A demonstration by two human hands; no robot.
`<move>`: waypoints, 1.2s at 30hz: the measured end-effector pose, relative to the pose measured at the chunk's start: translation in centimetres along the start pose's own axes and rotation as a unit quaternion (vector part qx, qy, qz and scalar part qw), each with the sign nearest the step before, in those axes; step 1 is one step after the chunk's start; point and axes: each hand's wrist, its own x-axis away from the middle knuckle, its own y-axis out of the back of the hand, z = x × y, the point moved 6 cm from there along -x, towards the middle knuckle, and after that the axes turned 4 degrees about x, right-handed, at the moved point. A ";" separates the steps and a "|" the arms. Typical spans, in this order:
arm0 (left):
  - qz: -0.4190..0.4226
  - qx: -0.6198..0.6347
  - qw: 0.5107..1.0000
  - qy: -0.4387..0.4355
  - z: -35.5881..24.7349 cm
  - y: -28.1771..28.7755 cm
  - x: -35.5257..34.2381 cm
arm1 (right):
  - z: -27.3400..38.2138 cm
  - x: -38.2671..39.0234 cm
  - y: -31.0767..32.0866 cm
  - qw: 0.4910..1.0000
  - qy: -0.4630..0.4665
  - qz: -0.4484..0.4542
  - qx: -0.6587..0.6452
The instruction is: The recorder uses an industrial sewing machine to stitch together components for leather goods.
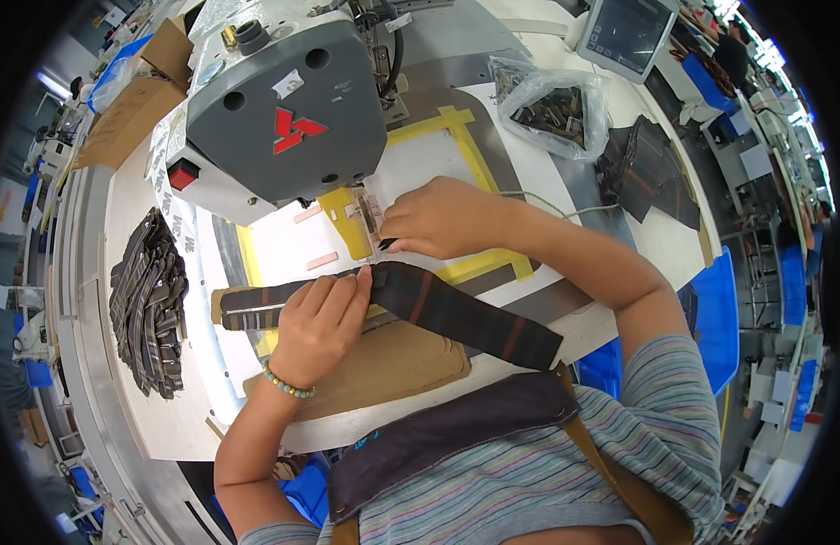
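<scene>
My left hand (320, 322) presses and grips a long dark plaid fabric strip (465, 327) near its middle; one end, at the left, has a tan edge and a pale lining. Just above it, my right hand (438, 218) is closed beside the sewing machine's presser area (365, 218), fingertips on a small dark item I cannot make out. A yellow guide plate (347, 241) lies under the grey machine head (283, 154), whose needle is hidden. A tan board (402, 359) lies beneath the strip.
A pile of plaid pieces (147, 300) sits left, cardboard boxes (120, 127) behind. A bag of small dark pieces (551, 109), a control screen (620, 36) and plaid panels (647, 173) are at right, with blue bins (715, 309) beside the table. Another person (730, 54) is farther back.
</scene>
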 end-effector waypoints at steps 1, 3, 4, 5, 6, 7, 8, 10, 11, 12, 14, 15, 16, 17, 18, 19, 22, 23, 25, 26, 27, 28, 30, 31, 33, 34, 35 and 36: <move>0.000 0.000 1.000 0.001 0.0 0.0 -0.1 | 0.0 0.0 -0.3 0.999 -0.027 0.015 0.042; -0.005 -0.003 1.000 0.004 0.0 0.0 -0.6 | -0.5 0.0 -0.2 0.995 -0.054 0.030 0.084; -0.004 -0.003 1.000 0.005 0.2 0.2 -0.8 | -1.4 0.2 0.2 0.987 -0.087 0.039 0.132; -0.027 0.020 0.999 0.017 0.5 0.9 -1.2 | -2.3 0.8 0.9 0.974 -0.125 0.048 0.182; -0.048 0.039 0.998 0.028 0.6 1.9 -1.7 | -2.5 1.2 1.8 0.974 -0.125 0.046 0.184; -0.049 0.037 0.998 0.025 0.5 3.2 -2.2 | -2.1 1.5 3.5 0.974 -0.101 -0.005 0.202; -0.050 0.056 0.996 0.045 1.0 4.6 -2.8 | -1.5 1.8 5.3 0.970 -0.083 -0.055 0.222; -0.066 0.112 0.988 0.078 1.9 7.2 -3.7 | -0.2 1.1 6.2 0.996 -0.093 -0.016 -0.007; -0.094 0.146 0.981 0.087 2.0 9.0 -4.3 | 0.5 0.3 6.2 0.987 -0.094 0.012 -0.131; -0.108 0.169 0.975 0.100 1.8 10.5 -5.3 | 1.1 -0.1 5.8 0.975 -0.057 -0.011 -0.215; -0.138 0.266 0.947 0.115 2.6 13.2 -3.5 | 2.9 -2.1 5.4 0.954 0.010 -0.061 -0.292; -0.193 0.291 0.934 0.078 2.1 14.5 -3.6 | 4.1 -3.6 5.3 0.934 0.008 -0.060 -0.352; -0.203 0.323 0.924 0.021 2.0 15.5 -4.6 | 4.9 -4.4 4.4 0.892 -0.018 -0.040 -0.450; -0.218 0.340 0.915 -0.007 2.4 15.8 -4.9 | 5.4 -5.1 3.4 0.864 0.032 -0.029 -0.502; -0.233 0.350 0.907 -0.028 2.8 16.6 -4.4 | 6.4 -5.9 2.9 0.839 0.070 0.022 -0.539; -0.235 0.350 0.906 -0.041 3.7 16.9 -3.8 | 7.2 -5.7 1.1 0.778 0.027 0.115 -0.617; -0.214 0.420 0.881 -0.044 6.9 16.3 -1.6 | 10.6 -2.7 0.9 0.662 -0.003 0.250 -0.707; -0.221 0.429 0.876 -0.019 7.9 15.9 -0.8 | 10.2 -2.5 -0.7 0.624 0.003 0.213 -0.752; -0.224 0.446 0.866 0.027 8.7 15.3 0.0 | 9.5 -1.7 -0.1 0.664 -0.007 0.191 -0.723; -0.225 0.442 0.868 0.029 8.8 15.3 0.9 | 9.0 -1.2 0.3 0.698 -0.013 0.173 -0.695; -0.225 0.503 0.832 0.062 10.0 14.3 2.1 | 7.9 -0.3 1.1 0.708 -0.073 0.177 -0.680; -0.222 0.561 0.791 0.095 11.3 13.1 3.4 | 7.3 0.5 1.3 0.709 -0.076 0.175 -0.679; -0.229 0.653 0.717 0.085 13.5 11.5 6.8 | 5.4 1.4 1.3 0.732 -0.113 0.119 -0.662; -0.233 0.735 0.632 0.075 14.3 10.6 8.6 | 5.1 1.8 1.7 0.763 -0.130 0.125 -0.620; -0.318 0.781 0.528 0.102 15.5 9.6 12.2 | 3.9 3.0 0.7 0.786 -0.142 0.146 -0.583; -0.398 0.808 0.415 0.130 16.6 9.2 13.9 | 3.7 3.2 0.3 0.807 -0.151 0.172 -0.545; -0.416 0.840 0.331 0.103 17.4 9.1 14.7 | 3.8 3.3 0.2 0.806 -0.152 0.173 -0.545; -0.420 0.838 0.333 0.106 17.0 10.0 14.6 | 4.0 3.1 0.3 0.810 -0.177 0.171 -0.532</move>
